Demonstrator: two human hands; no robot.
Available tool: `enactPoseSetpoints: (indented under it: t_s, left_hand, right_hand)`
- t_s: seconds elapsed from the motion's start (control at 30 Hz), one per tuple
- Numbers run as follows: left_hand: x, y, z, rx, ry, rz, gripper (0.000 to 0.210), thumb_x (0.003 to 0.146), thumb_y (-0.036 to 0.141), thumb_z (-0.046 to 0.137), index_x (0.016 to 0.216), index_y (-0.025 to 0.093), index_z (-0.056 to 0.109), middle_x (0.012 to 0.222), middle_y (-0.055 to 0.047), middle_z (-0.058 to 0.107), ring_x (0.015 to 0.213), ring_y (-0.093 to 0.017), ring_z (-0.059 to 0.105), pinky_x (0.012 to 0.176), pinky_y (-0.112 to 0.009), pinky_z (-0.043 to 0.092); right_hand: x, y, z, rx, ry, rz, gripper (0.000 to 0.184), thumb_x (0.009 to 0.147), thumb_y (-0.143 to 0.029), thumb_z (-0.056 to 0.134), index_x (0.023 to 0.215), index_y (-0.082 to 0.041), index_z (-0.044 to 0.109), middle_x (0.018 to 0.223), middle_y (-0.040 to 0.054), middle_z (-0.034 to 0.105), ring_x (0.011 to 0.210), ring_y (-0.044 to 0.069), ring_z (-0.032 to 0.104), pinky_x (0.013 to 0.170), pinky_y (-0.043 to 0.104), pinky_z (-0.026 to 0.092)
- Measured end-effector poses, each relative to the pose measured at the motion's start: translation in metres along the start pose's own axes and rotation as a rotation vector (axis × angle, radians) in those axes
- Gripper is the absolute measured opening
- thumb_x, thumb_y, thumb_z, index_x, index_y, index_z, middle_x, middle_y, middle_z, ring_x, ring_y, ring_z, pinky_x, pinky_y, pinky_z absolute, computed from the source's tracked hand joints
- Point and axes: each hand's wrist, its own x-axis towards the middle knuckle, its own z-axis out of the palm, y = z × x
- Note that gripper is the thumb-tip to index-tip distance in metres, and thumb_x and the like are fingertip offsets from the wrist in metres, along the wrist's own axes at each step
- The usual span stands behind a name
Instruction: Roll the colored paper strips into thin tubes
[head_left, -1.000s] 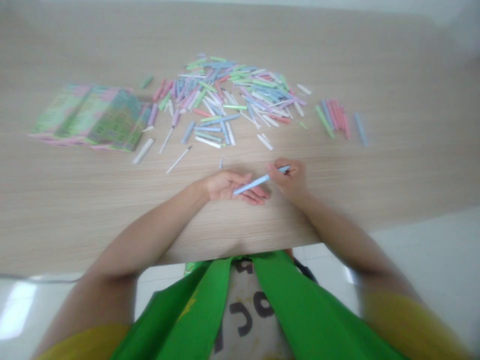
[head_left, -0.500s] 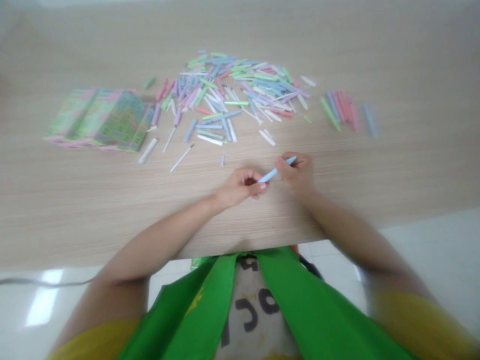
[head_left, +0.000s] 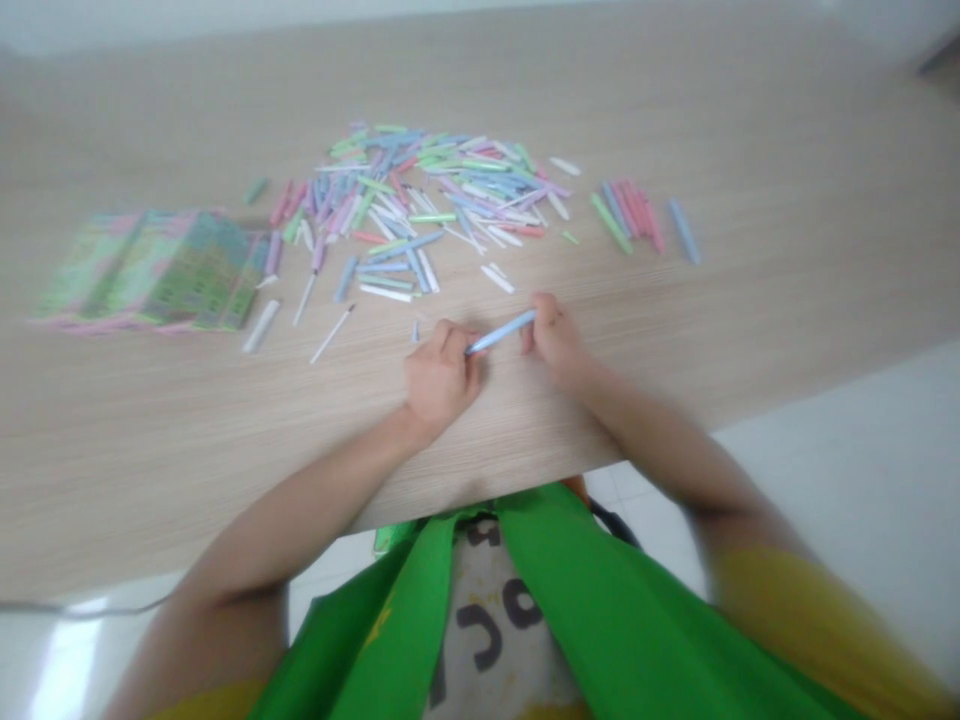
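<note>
A light blue pen (head_left: 501, 331) is stretched between my two hands, above the near part of the table. My left hand (head_left: 441, 372) is closed around its left, lower end. With its fingers pinched, my right hand (head_left: 556, 340) grips the other end, slightly higher. Just left of my left hand lies a tiny blue pointed piece (head_left: 415, 331). Beyond my hands spreads a big pile of pastel pen parts (head_left: 450, 190) in blue, green, pink, purple and white. A thin white refill (head_left: 332, 333) with a dark tip rests farther left.
Printed green-and-pink boxes (head_left: 150, 270) stand at the left, with a white piece (head_left: 262, 326) in front. To the right, several pink, blue and green pens (head_left: 634, 215) lie in a row, and a single blue pen (head_left: 684, 231) lies beside them. The wooden table's front edge (head_left: 495, 495) is close to my body.
My left hand has turned over, its back now facing up, and closed on the pen's end. My right hand has shifted to the pen's far tip. The whole view has swung rightward.
</note>
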Motion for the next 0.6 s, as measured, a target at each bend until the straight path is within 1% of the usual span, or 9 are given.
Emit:
enactPoseSetpoints:
  t_s: [0.07, 0.13, 0.23, 0.3, 0.37, 0.43, 0.53, 0.6]
  left_hand:
    - [-0.001, -0.004, 0.003, 0.069, 0.061, 0.032, 0.03, 0.099, 0.035, 0.046, 0.107, 0.015, 0.067, 0.106, -0.012, 0.069, 0.09, -0.023, 0.065, 0.071, -0.032, 0.045]
    - [-0.002, -0.006, 0.005, 0.122, 0.111, 0.071, 0.027, 0.098, 0.032, 0.048, 0.106, 0.015, 0.068, 0.104, -0.011, 0.071, 0.088, -0.022, 0.066, 0.069, -0.032, 0.046]
    - [-0.002, -0.005, 0.007, 0.156, 0.147, 0.117, 0.025, 0.098, 0.031, 0.05, 0.104, 0.016, 0.068, 0.103, -0.01, 0.073, 0.086, -0.021, 0.067, 0.069, -0.031, 0.046]
    - [-0.002, -0.003, 0.008, 0.157, 0.146, 0.131, 0.027, 0.099, 0.034, 0.049, 0.103, 0.016, 0.069, 0.104, -0.01, 0.074, 0.084, -0.02, 0.067, 0.069, -0.031, 0.045]
    - [-0.002, -0.001, 0.007, 0.143, 0.12, 0.147, 0.031, 0.101, 0.036, 0.045, 0.106, 0.016, 0.068, 0.107, -0.01, 0.074, 0.084, -0.02, 0.067, 0.069, -0.031, 0.045]
    - [-0.002, 0.001, 0.007, 0.125, 0.079, 0.158, 0.035, 0.103, 0.035, 0.04, 0.111, 0.015, 0.067, 0.11, -0.011, 0.074, 0.088, -0.02, 0.068, 0.071, -0.031, 0.044]
    - [-0.002, 0.003, 0.007, 0.12, 0.023, 0.124, 0.038, 0.104, 0.034, 0.035, 0.113, 0.014, 0.066, 0.112, -0.012, 0.073, 0.087, -0.02, 0.067, 0.07, -0.032, 0.043]
    - [-0.001, 0.003, 0.008, 0.124, -0.001, 0.069, 0.039, 0.104, 0.035, 0.033, 0.11, 0.014, 0.065, 0.109, -0.012, 0.073, 0.082, -0.021, 0.066, 0.066, -0.032, 0.041]
  right_hand:
    - [-0.001, -0.009, -0.008, -0.045, -0.073, 0.052, 0.066, 0.102, -0.035, 0.03, 0.037, -0.023, 0.038, 0.032, -0.0018, 0.033, 0.035, 0.01, 0.035, 0.045, 0.027, 0.031]
    - [-0.001, -0.014, -0.015, -0.107, -0.099, 0.044, 0.065, 0.101, -0.029, 0.03, 0.037, -0.022, 0.04, 0.032, -0.0023, 0.032, 0.036, 0.009, 0.034, 0.044, 0.026, 0.029]
    - [-0.001, -0.016, -0.02, -0.161, -0.06, -0.024, 0.062, 0.099, -0.024, 0.036, 0.037, -0.021, 0.04, 0.033, -0.0032, 0.03, 0.037, 0.008, 0.033, 0.045, 0.026, 0.027]
    - [-0.001, -0.016, -0.02, -0.128, -0.036, -0.026, 0.06, 0.098, -0.023, 0.038, 0.038, -0.021, 0.041, 0.033, -0.0034, 0.03, 0.038, 0.008, 0.034, 0.044, 0.025, 0.027]
    - [-0.001, -0.015, -0.018, -0.034, -0.005, -0.009, 0.058, 0.098, -0.026, 0.039, 0.041, -0.02, 0.044, 0.033, -0.0034, 0.033, 0.037, 0.008, 0.034, 0.044, 0.024, 0.027]
    - [-0.002, -0.014, -0.016, 0.111, 0.019, -0.007, 0.053, 0.099, -0.032, 0.041, 0.048, -0.019, 0.052, 0.038, -0.003, 0.041, 0.038, 0.008, 0.038, 0.043, 0.023, 0.029]
    - [-0.005, -0.012, -0.012, 0.362, 0.01, -0.043, 0.044, 0.097, -0.049, 0.05, 0.069, -0.018, 0.063, 0.055, -0.0024, 0.057, 0.042, 0.007, 0.048, 0.045, 0.022, 0.039]
    - [-0.009, -0.011, -0.009, 0.476, 0.002, -0.086, 0.043, 0.09, -0.06, 0.059, 0.082, -0.018, 0.066, 0.065, -0.003, 0.062, 0.045, 0.006, 0.05, 0.05, 0.022, 0.047]
